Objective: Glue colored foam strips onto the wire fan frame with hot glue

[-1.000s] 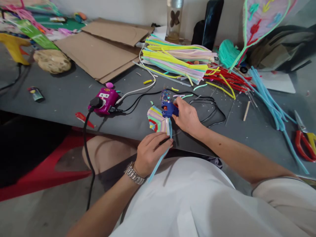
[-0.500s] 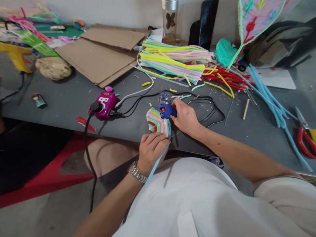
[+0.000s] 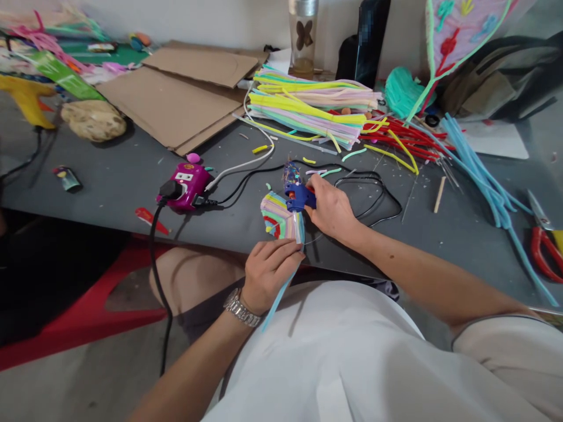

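My right hand (image 3: 332, 210) grips a blue glue gun (image 3: 296, 193) with its nozzle down against a small piece made of coloured pipe-cleaner stripes (image 3: 276, 215) at the table's front edge. My left hand (image 3: 268, 271), a watch on its wrist, is closed on a light blue pipe cleaner (image 3: 278, 295) that runs from the striped piece down toward my lap. The fingers pinch the strand just below the piece's right side.
On the grey table (image 3: 109, 181) lie a purple power strip (image 3: 187, 183) with cables, cardboard sheets (image 3: 185, 94), a pile of pastel pipe cleaners (image 3: 308, 105), red ones (image 3: 404, 138), long blue ones (image 3: 484, 176), red-handled scissors (image 3: 543, 246) and a glass bottle (image 3: 301, 35).
My left hand has slid slightly down along the blue pipe cleaner. The glue gun and right hand stay almost in the same place.
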A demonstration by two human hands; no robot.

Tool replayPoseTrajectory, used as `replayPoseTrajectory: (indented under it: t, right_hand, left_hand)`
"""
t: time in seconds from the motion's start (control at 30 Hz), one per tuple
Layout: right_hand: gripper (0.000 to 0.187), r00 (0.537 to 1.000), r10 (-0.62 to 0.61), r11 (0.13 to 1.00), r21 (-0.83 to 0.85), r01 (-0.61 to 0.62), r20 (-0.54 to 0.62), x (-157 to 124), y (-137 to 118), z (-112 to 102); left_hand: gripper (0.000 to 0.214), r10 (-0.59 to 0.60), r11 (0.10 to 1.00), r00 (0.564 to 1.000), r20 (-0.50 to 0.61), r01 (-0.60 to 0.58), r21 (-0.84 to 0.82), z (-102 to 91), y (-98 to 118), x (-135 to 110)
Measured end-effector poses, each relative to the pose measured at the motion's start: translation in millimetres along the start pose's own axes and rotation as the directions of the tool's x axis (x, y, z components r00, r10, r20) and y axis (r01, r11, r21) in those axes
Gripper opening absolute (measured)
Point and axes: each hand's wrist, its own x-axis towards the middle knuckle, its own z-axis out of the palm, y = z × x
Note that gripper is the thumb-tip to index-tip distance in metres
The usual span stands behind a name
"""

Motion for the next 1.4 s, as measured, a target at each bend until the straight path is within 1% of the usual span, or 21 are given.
replayPoseTrajectory:
  t: [0.13, 0.3, 0.37, 0.43, 0.57, 0.7, 0.9, 1.03, 1.17, 1.23, 1.3, 1.37, 1.4]
  right_hand:
    - [0.028, 1.000, 0.009, 1.000, -0.019, -0.009, 0.012, 0, -1, -2]
    - [0.028, 1.000, 0.004, 1.000, -0.009, -0.004, 0.001, 0, 0, -1]
    - [0.029, 1.000, 0.004, 1.000, -0.009, -0.004, -0.003, 0, 0, -1]
    - [0.029, 1.000, 0.007, 1.000, -0.010, -0.007, 0.000, 0, 0, -1]
    - [0.027, 1.000, 0.014, 1.000, -0.013, -0.014, 0.004, 1, 0, -1]
    - [0.027, 1.000, 0.014, 1.000, -0.020, -0.014, 0.006, 1, 0, -1]
    - [0.028, 1.000, 0.024, 0.999, -0.023, -0.024, 0.012, 1, 0, -1]
    - [0.027, 1.000, 0.018, 1.000, -0.007, -0.018, 0.007, 1, 0, 0]
    - [0.028, 1.000, 0.025, 0.999, 0.040, -0.025, -0.007, 4, 4, 0]
    - [0.024, 0.999, 0.019, 0.994, 0.112, -0.014, -0.042, 6, 7, -5]
    - [0.021, 0.993, 0.000, 0.979, 0.203, 0.024, -0.117, 5, 7, -17]
    - [0.026, 0.982, 0.005, 0.958, 0.284, 0.049, -0.187, -1, 5, -35]
    - [0.031, 0.981, 0.025, 0.946, 0.321, 0.039, -0.192, -7, 3, -46]
  left_hand:
    - [0.013, 0.006, 0.999, 1.000, -0.001, -0.006, 0.041, -0.8, 1, 3]
    - [0.014, -0.037, 0.998, 0.999, 0.026, 0.036, 0.056, -1.0, 2, 6]
    - [0.015, -0.061, 0.998, 0.998, 0.017, 0.060, 0.027, 0.3, 1, 6]
    - [0.015, -0.091, 0.995, 0.996, 0.010, 0.092, -0.038, 2.1, 0, 5]
    - [0.013, -0.137, 0.976, 0.990, 0.039, 0.141, -0.168, 3.7, -3, 2]
    - [0.009, -0.165, 0.969, 0.981, 0.099, 0.180, -0.169, -1.0, -4, 4]
    - [0.012, -0.169, 0.968, 0.977, 0.128, 0.189, -0.164, -5.9, -5, 10]
    - [0.012, -0.168, 0.965, 0.979, 0.120, 0.188, -0.185, -3.8, -6, 6]
    - [0.010, -0.160, 0.970, 0.981, 0.109, 0.177, -0.168, -1.4, -6, 2]
    - [0.009, -0.147, 0.973, 0.984, 0.105, 0.163, -0.162, -0.5, -7, 2]
    - [0.007, -0.141, 0.975, 0.985, 0.099, 0.156, -0.157, 0.6, -7, 2]
    - [0.004, -0.140, 0.976, 0.987, 0.080, 0.151, -0.157, 2.0, -7, 2]
    - [0.003, -0.139, 0.976, 0.988, 0.066, 0.148, -0.160, 2.7, -7, 2]
